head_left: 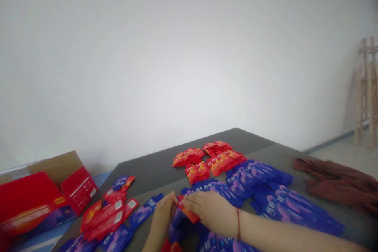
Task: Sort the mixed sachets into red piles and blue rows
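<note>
My left hand (pixel 163 214) is closed at the near edge of the table, its fingertips at the left edge of a red-orange sachet (pixel 190 214). My right hand (pixel 213 209), with a thin red string on the wrist, lies across that sachet with its fingers together and gripping it. Part of the sachet is hidden by the fingers. Blue-purple sachets (pixel 178 226) sit just below and between the hands. Rows of blue sachets (pixel 214 189) spread beyond and to the right of my right hand.
Overlapping piles of red sachets (pixel 223 162) lie farther back on the dark table (pixel 141 173). Mixed red and blue sachets (pixel 110 214) are heaped at the left. An open red carton (pixel 32 201) stands at far left, and a brown cloth (pixel 339 185) lies at right.
</note>
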Action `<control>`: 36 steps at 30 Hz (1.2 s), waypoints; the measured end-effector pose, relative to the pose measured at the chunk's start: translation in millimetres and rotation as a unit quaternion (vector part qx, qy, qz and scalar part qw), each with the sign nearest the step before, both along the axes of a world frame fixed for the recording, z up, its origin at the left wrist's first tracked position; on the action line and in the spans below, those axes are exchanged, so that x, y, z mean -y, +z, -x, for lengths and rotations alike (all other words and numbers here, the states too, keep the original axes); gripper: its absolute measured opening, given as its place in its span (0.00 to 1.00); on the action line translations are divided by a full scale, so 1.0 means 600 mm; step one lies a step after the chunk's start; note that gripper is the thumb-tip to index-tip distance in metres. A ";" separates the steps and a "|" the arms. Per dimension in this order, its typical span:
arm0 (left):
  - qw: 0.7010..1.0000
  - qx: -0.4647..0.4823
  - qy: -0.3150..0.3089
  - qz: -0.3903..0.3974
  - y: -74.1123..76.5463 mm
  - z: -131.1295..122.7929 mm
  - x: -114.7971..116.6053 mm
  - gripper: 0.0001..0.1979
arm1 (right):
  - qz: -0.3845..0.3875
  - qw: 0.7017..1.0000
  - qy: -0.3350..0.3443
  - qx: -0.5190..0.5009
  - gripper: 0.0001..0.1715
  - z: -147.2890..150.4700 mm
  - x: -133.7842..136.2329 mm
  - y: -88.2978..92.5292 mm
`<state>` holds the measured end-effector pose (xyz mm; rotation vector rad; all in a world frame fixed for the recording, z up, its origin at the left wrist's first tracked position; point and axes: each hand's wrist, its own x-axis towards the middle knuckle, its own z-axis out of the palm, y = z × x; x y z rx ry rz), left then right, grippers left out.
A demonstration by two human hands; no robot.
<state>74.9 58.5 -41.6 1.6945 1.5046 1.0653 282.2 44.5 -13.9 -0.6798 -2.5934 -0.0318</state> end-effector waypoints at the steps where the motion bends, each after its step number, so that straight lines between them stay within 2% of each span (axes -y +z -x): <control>1: 1.000 -0.007 0.022 -0.012 -0.002 0.013 -0.002 0.26 | 0.007 1.000 -0.023 -0.004 0.26 -0.009 -0.018 0.003; 4: 0.995 -0.018 0.089 -0.037 -0.009 0.044 -0.005 0.23 | 0.004 0.994 -0.109 0.013 0.24 -0.035 -0.091 0.008; 6: 0.991 -0.054 0.108 -0.060 -0.014 0.051 -0.005 0.22 | 0.000 0.988 -0.147 0.048 0.24 -0.046 -0.145 0.004; 10: 0.985 -0.130 0.080 -0.078 -0.022 0.036 0.004 0.21 | 0.010 0.982 -0.164 0.091 0.22 -0.047 -0.229 -0.022; 14: 0.985 -0.155 0.043 -0.063 -0.025 0.015 0.019 0.20 | 0.016 0.980 -0.163 0.109 0.22 -0.031 -0.273 -0.047; 20: 0.982 -0.177 0.015 -0.058 -0.024 0.003 0.029 0.20 | 0.028 0.980 -0.158 0.121 0.23 -0.011 -0.294 -0.068; 24: 0.981 -0.185 0.010 -0.051 -0.021 0.000 0.031 0.20 | 0.038 0.980 -0.152 0.122 0.30 -0.014 -0.287 -0.080; 29: 0.979 -0.202 -0.002 -0.040 -0.020 -0.005 0.035 0.19 | 0.052 0.980 -0.158 0.107 0.32 -0.018 -0.277 -0.090; 32: 0.976 -0.214 -0.006 -0.037 -0.006 -0.008 0.037 0.19 | 0.060 0.980 -0.168 0.091 0.32 -0.015 -0.276 -0.084; 36: 0.965 -0.260 -0.034 0.003 0.015 -0.002 0.038 0.15 | 0.063 0.979 -0.186 0.063 0.24 -0.019 -0.272 -0.047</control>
